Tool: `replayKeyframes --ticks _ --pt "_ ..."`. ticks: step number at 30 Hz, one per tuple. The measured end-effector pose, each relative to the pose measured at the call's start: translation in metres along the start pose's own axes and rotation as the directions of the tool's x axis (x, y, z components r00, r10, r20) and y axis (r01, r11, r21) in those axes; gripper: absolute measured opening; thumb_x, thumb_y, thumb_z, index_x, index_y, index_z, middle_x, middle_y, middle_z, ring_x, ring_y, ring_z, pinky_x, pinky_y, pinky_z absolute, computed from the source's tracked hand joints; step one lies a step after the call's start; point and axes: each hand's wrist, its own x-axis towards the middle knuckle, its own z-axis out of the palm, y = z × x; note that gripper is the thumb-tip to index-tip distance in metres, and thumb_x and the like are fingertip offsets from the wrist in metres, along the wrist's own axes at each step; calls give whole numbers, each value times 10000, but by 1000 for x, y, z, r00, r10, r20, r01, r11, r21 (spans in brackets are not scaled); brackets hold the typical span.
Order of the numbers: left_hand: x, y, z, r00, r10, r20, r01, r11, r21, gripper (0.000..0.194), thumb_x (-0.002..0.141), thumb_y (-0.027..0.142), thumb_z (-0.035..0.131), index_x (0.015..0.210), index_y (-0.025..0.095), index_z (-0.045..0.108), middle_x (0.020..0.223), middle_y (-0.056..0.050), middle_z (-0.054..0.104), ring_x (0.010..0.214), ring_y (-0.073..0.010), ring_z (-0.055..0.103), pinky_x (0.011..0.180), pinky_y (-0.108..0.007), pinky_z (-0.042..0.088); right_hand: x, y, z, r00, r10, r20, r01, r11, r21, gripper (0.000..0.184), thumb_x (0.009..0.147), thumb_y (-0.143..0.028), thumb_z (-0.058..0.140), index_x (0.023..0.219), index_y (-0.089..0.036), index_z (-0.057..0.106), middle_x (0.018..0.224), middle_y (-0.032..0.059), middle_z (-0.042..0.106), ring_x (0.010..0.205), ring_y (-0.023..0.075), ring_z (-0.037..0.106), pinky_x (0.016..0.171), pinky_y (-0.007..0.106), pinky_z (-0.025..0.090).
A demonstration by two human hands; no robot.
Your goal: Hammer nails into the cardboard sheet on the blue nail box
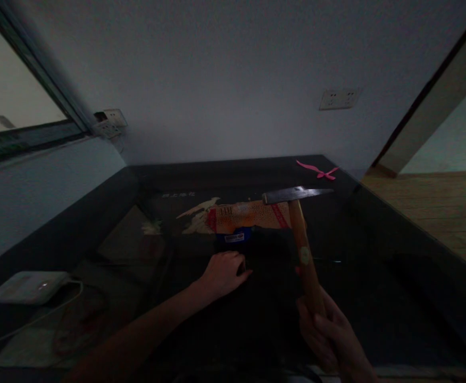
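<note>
Right hand (326, 330) is closed round the hammer (302, 242), head-up above the table (360, 229). Left hand (225, 271) lies half-curled; dim light leaves any pinched item unconfirmed. Step judged: hammer readied; any swing calls for aim clear of the fingers.
</note>
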Motion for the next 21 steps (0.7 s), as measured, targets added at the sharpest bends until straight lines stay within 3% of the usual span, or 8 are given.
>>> replayKeyframes --ticks 3,10,17,21 --pt "3 7 3 995 -77 56 76 997 12 250 801 421 494 762 191 586 799 -52 637 724 -197 605 606 -281 441 -1 1 1 1000 25 -1 -25 999 -22 649 692 -344 715 1278 -296 441 539 -85 454 321 -16 197 276 87 214" --pt "7 12 -6 983 -140 121 125 985 123 177 799 227 439 830 160 600 868 -107 657 761 -226 630 611 -300 459 -2 3 -2 999 33 -16 -33 998 -53 615 684 -335 725 1245 -293 477 527 -90 450 301 -28 194 273 83 180" --pt "4 9 -8 991 -96 90 83 987 140 161 793 194 446 832 159 599 832 -98 659 722 -220 632 602 -295 454 -5 4 -3 993 47 -105 -51 998 -31 621 662 -315 746 1230 -312 495 507 -87 462 297 -20 226 269 83 190" --pt "-3 8 -31 999 -16 44 17 1000 -22 105 773 211 502 795 188 602 787 -41 657 693 -172 614 598 -252 426 -6 4 -3 985 29 -168 -35 999 -32 669 641 -299 759 1252 -272 488 545 -63 491 315 -14 245 275 92 201"
